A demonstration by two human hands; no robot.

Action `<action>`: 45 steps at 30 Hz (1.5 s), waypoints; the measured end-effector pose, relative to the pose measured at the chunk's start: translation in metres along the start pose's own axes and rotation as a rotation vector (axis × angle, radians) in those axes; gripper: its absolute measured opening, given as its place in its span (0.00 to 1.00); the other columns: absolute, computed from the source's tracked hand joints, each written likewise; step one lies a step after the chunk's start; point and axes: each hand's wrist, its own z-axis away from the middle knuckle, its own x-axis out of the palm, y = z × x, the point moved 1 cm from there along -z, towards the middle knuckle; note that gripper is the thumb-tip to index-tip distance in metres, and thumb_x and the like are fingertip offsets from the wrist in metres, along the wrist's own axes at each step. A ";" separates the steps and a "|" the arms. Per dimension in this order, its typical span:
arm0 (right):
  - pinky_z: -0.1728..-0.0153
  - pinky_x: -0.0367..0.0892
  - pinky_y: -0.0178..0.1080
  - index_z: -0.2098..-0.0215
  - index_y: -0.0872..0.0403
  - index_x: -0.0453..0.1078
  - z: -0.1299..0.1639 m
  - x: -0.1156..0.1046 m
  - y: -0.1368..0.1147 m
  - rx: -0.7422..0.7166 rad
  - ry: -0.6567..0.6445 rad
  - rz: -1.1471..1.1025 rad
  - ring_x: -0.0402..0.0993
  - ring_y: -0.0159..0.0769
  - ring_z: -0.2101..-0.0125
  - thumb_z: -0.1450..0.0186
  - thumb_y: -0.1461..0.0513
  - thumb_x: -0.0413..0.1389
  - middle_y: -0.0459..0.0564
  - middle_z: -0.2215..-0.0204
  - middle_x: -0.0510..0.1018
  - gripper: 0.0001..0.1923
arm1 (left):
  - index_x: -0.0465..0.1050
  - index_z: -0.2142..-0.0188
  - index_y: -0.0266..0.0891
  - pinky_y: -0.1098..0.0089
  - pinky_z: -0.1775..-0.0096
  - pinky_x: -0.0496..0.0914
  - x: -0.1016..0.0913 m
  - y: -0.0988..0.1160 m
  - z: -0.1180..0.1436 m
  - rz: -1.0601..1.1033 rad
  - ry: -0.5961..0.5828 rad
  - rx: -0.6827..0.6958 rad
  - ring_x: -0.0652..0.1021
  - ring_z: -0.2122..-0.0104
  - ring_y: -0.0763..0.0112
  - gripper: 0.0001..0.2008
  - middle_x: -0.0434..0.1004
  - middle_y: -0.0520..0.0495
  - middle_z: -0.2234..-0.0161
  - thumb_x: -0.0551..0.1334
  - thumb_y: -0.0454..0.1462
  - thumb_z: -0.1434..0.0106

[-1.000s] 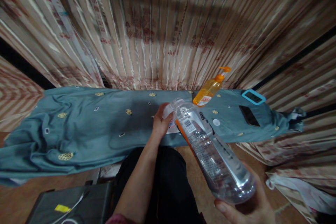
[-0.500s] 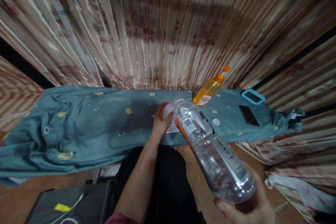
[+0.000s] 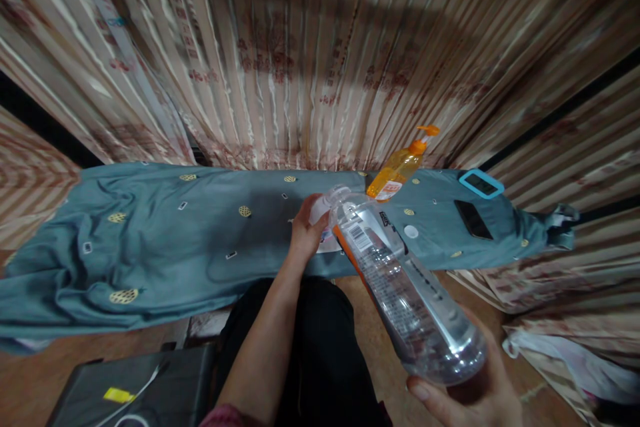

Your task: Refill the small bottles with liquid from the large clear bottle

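**Desk:** What is each hand doing?

**Photographer:** The right hand (image 3: 473, 397), at the near right edge, is wrapped around the base of a clear plastic water bottle (image 3: 400, 287). The bottle is tilted, its open neck pointing away and to the left. The left hand (image 3: 305, 230) reaches to the middle of the table and is closed round a small white container (image 3: 323, 227), which stands on the cloth right under the bottle's mouth.

**Desk:** Is the mouth touching the container?

**Photographer:** Mouth and container meet in the frame; whether they actually touch cannot be told.

**Desk:** And the setting?

**Photographer:** A teal tablecloth (image 3: 165, 247) with small gold motifs covers the table. An orange pump bottle (image 3: 400, 170) stands at the far side, just beyond the water bottle's neck. To the right lie a black phone (image 3: 473, 219) and, farther back, a device in a light-blue case (image 3: 481, 183). A small white cap (image 3: 411, 231) sits on the cloth beside the water bottle. Striped curtains (image 3: 300, 60) hang behind. A black case (image 3: 150, 387) sits at the near left.
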 end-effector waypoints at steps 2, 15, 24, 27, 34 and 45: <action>0.56 0.72 0.31 0.48 0.44 0.65 0.000 -0.001 0.002 -0.003 -0.002 -0.015 0.79 0.35 0.56 0.61 0.49 0.73 0.42 0.55 0.79 0.44 | 0.72 0.54 0.41 0.63 0.49 0.72 0.000 0.000 0.000 -0.001 0.000 -0.002 0.78 0.52 0.60 0.18 0.79 0.46 0.55 0.66 0.41 0.44; 0.58 0.74 0.34 0.47 0.46 0.63 0.001 0.000 -0.002 0.021 -0.005 -0.017 0.80 0.38 0.58 0.62 0.48 0.73 0.46 0.56 0.80 0.47 | 0.72 0.54 0.40 0.63 0.47 0.70 0.000 0.003 0.000 0.008 0.004 -0.013 0.77 0.51 0.59 0.19 0.79 0.45 0.55 0.66 0.41 0.45; 0.55 0.74 0.35 0.46 0.47 0.63 0.000 -0.002 -0.001 -0.013 -0.020 0.009 0.79 0.40 0.55 0.60 0.48 0.73 0.49 0.52 0.78 0.46 | 0.73 0.54 0.41 0.64 0.48 0.71 0.000 0.000 0.000 0.007 -0.001 0.001 0.78 0.52 0.60 0.18 0.79 0.46 0.54 0.67 0.41 0.45; 0.54 0.72 0.33 0.47 0.45 0.63 0.000 -0.001 -0.002 0.024 -0.002 -0.008 0.78 0.38 0.54 0.62 0.47 0.73 0.46 0.53 0.79 0.47 | 0.73 0.54 0.41 0.64 0.48 0.70 0.000 0.000 0.000 0.016 -0.005 0.008 0.78 0.52 0.60 0.18 0.79 0.46 0.55 0.66 0.42 0.45; 0.55 0.73 0.35 0.47 0.46 0.64 0.000 -0.002 -0.004 0.004 -0.014 0.021 0.78 0.40 0.54 0.61 0.48 0.73 0.48 0.51 0.78 0.45 | 0.73 0.54 0.40 0.64 0.47 0.70 0.000 -0.001 -0.001 0.002 -0.001 -0.009 0.78 0.52 0.60 0.19 0.79 0.45 0.55 0.67 0.41 0.45; 0.58 0.71 0.27 0.48 0.43 0.66 0.002 0.001 -0.005 0.046 0.016 -0.061 0.79 0.31 0.59 0.64 0.50 0.74 0.40 0.57 0.80 0.46 | 0.73 0.54 0.41 0.63 0.48 0.71 0.000 -0.001 -0.001 0.016 0.002 -0.010 0.78 0.51 0.59 0.19 0.79 0.46 0.55 0.67 0.42 0.45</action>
